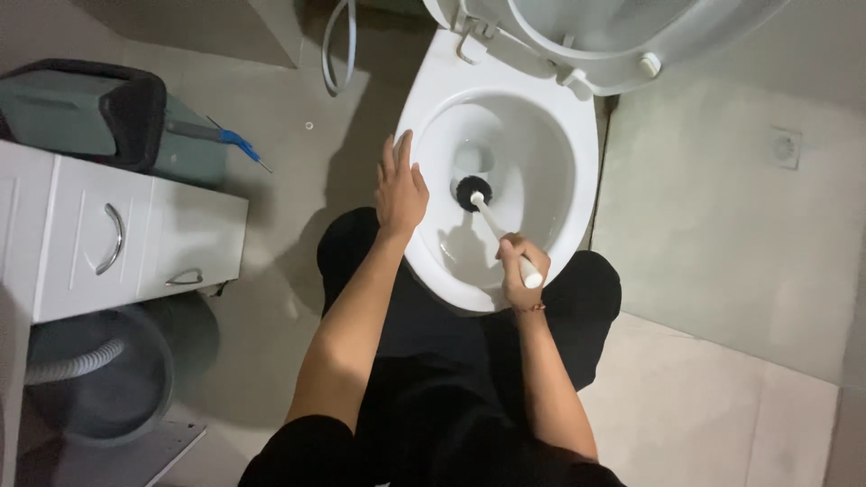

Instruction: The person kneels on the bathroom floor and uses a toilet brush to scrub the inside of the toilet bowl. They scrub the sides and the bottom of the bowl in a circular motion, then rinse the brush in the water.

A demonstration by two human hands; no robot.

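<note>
Head view: looking straight down over dark-trousered knees at a white toilet bowl (577,144), seat and lid (622,36) tipped up at 12 o'clock so the rim stays bare for reaching in.

Right hand (517,271): grip pressed together around the pale handle end of the toilet brush (492,221), fingers wrapped in a fist at the bowl's 5 o'clock rim; held far back on the handle, likely to keep skin away from the water.

Toilet brush: slanted from the fist up toward 11 o'clock, black bristle head (473,192) down near the drain hole at the bowl's centre; angle probably set by the kneeling or crouching stance close against the front rim.

Left hand (400,189): grip spread, fingers straight and pointing to 12 o'clock, palm flat on the bowl's 9 o'clock rim, holding nothing; seemingly a brace to steady the body while leaning over.

Bracelet (530,308): thin reddish band on the right wrist.

White cabinet (135,239): at 9 o'clock, well apart from the bowl, two curved metal handles on its front.

Grey-green bin (86,113): atop the cabinet's far end, with a blue-tipped tool (236,142) poking out toward 3 o'clock.

Ribbed hose (77,363): at 8 o'clock, running into a dark round tub (117,397).

Floor drain (787,147): at 2 o'clock in the tiled floor (722,243).
</note>
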